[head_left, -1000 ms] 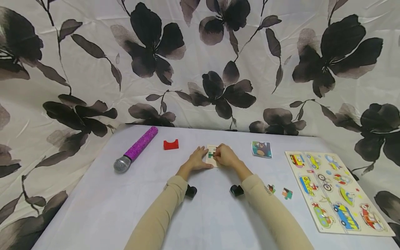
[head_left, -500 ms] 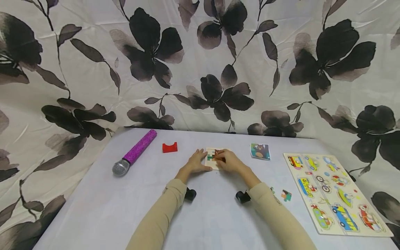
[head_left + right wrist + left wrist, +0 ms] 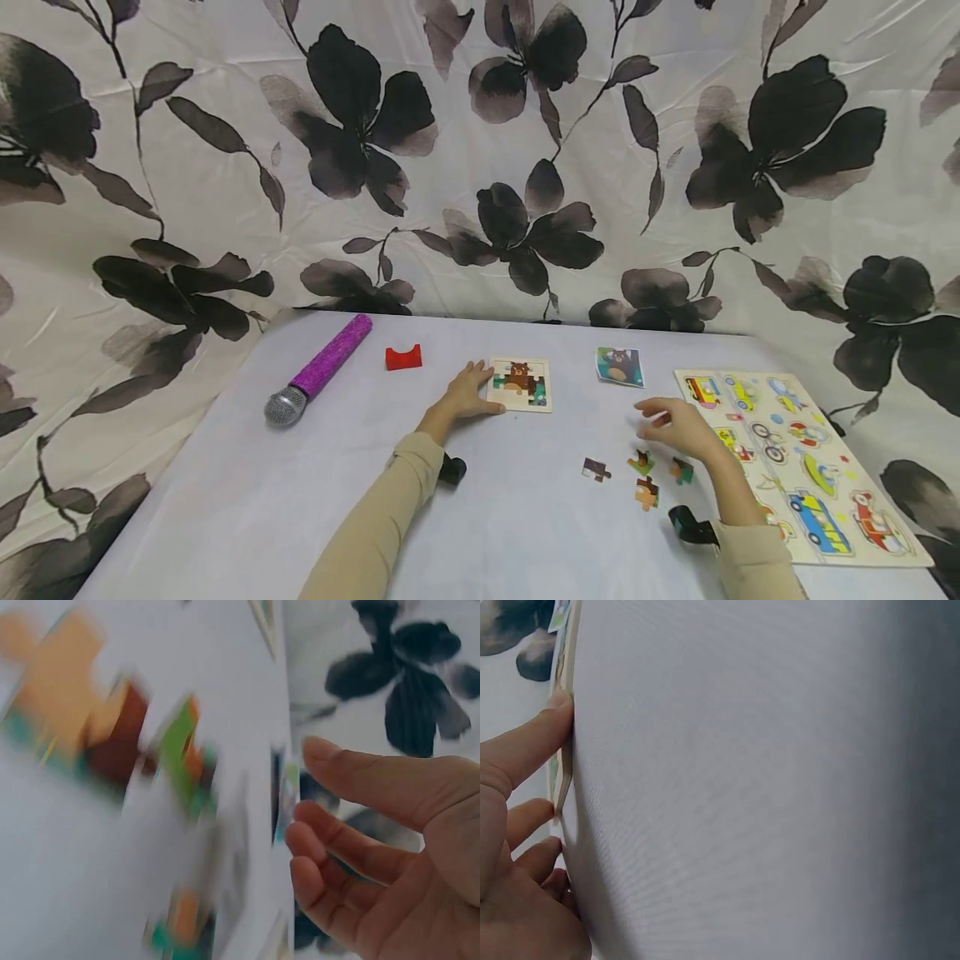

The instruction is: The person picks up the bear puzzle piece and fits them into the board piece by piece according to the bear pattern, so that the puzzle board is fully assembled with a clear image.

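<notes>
My left hand (image 3: 463,393) rests against the left side of a small wooden puzzle board (image 3: 550,387), thumb at its near corner and fingers by its left edge. A brown bear picture (image 3: 519,379) is partly assembled inside the board's frame. In the left wrist view the thumb (image 3: 544,735) touches the board's edge (image 3: 568,772). My right hand (image 3: 678,427) hovers over the table at the right, holding nothing, its fingers loosely bent. Several loose jigsaw pieces lie close to it: a greyish-brown one (image 3: 596,469), a green one (image 3: 641,462), an orange one (image 3: 647,493) and a teal one (image 3: 682,471).
A bear picture card (image 3: 620,367) lies behind the right hand. A large vehicle puzzle board (image 3: 806,467) covers the right side, partly under the right forearm. A red notched block (image 3: 403,357) and a purple glitter microphone (image 3: 330,358) lie at the left.
My right hand has left the puzzle board and moved right and nearer, above the loose pieces, uncovering the bear picture. My left hand stays beside the board.
</notes>
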Motion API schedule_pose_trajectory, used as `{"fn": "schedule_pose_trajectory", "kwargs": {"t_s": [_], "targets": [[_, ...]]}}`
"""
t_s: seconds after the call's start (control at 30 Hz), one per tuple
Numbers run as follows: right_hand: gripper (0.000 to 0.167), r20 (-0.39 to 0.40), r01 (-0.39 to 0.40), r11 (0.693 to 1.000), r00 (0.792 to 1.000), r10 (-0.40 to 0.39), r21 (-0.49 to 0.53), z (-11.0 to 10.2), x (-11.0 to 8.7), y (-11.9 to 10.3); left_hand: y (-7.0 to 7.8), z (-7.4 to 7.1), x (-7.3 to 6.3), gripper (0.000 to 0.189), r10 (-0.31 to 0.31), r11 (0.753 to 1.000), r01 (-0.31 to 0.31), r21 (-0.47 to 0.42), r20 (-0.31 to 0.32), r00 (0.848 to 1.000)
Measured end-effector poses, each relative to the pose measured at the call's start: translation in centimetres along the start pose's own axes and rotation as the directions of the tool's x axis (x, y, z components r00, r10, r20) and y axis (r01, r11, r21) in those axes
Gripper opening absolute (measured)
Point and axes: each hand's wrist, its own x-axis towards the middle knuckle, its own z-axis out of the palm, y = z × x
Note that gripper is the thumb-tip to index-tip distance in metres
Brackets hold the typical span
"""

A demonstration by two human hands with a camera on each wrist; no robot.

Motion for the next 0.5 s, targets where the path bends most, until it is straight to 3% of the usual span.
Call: {"fn": "schedule_pose_trajectory", "kwargs": {"t_s": [0.1,0.23,0.5], "targets": [[0.044,-0.012,-0.097,0.995,0.995,0.097,-0.029,-0.6,-2.3,1.4,-0.1,0.0,-0.1,0.081,-0.008,1.000,0.008,0.013,0.001,1.000],[0.049,-0.032,-0.152,0.986,0.988,0.150,-0.069,-0.6,-4.7,3.0,0.0,0.0,-0.2,0.082,-0.012,1.000,0.012,0.004,0.000,1.000],[0.036,-0.082,-0.131,0.985,0.989,0.123,-0.109,0.3,-6.5,3.9,0.2,0.1,-0.2,0.083,-0.033,0.999,0.033,-0.028,0.003,0.999]]}}
